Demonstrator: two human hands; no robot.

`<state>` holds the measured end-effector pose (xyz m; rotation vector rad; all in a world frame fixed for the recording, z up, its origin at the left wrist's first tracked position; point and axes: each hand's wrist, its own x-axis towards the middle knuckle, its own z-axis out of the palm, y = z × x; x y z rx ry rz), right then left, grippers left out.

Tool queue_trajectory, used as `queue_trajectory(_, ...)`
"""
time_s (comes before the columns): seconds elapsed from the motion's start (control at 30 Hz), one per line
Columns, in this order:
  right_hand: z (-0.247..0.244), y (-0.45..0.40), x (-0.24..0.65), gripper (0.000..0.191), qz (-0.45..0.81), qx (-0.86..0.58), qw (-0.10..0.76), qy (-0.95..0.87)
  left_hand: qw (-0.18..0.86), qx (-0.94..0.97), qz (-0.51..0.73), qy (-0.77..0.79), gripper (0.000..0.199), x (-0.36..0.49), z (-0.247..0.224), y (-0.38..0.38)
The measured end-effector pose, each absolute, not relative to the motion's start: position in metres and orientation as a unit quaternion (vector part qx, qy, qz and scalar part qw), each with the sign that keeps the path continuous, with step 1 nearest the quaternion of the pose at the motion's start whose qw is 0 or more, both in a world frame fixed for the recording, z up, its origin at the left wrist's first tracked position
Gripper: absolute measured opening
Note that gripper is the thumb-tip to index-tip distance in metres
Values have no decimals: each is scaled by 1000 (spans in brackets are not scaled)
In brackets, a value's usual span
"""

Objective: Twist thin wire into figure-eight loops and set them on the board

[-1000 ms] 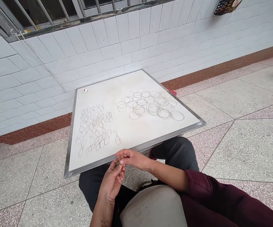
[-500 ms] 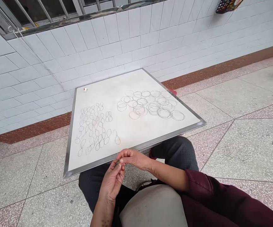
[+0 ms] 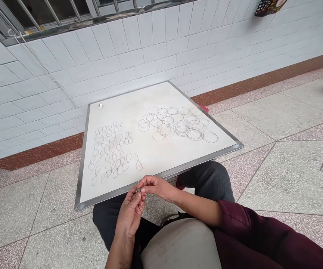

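Observation:
My left hand [image 3: 132, 209] and my right hand [image 3: 157, 187] meet just off the table's near edge, fingertips pinched together. Between them is a thin wire loop [image 3: 141, 182]; its upper end shows above the fingers, and much of the rest is hidden by them. On the left of the white table [image 3: 152, 164] lie several wires twisted into figure-eight shapes, the nearest a single twisted wire loop [image 3: 139, 165]. Several plain round wire rings [image 3: 210, 136] lie overlapping on the right side.
A small white and red object [image 3: 100, 106] sits at the table's far left corner. Behind the table stands a white tiled wall [image 3: 139, 59] with a barred window [image 3: 66, 18]. My knees [image 3: 210, 179] are under the table's metal-edged front.
Both hands stay together at the table's edge. The left fingers have shifted slightly, and a bit of the wire now shows below them.

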<state>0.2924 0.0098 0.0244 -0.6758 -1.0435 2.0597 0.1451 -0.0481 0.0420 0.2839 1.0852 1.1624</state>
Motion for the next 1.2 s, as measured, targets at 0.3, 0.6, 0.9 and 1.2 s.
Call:
queue_trajectory(0.3, 18, 5, 290, 32, 812, -251, 365, -379, 691, 107, 532, 477, 36, 146, 41, -50)
queue_trajectory(0.6, 20, 6, 290, 33, 816, -235, 347, -397, 676, 112, 532, 497, 41, 146, 44, -50)
queue_trajectory(0.9, 21, 8, 291, 32, 804, -250, 367, -396, 682, 135, 526, 490, 47, 144, 51, -52)
queue_trajectory(1.2, 22, 9, 294, 33, 808, -241, 337, -418, 681, 122, 531, 489, 42, 145, 47, -51)
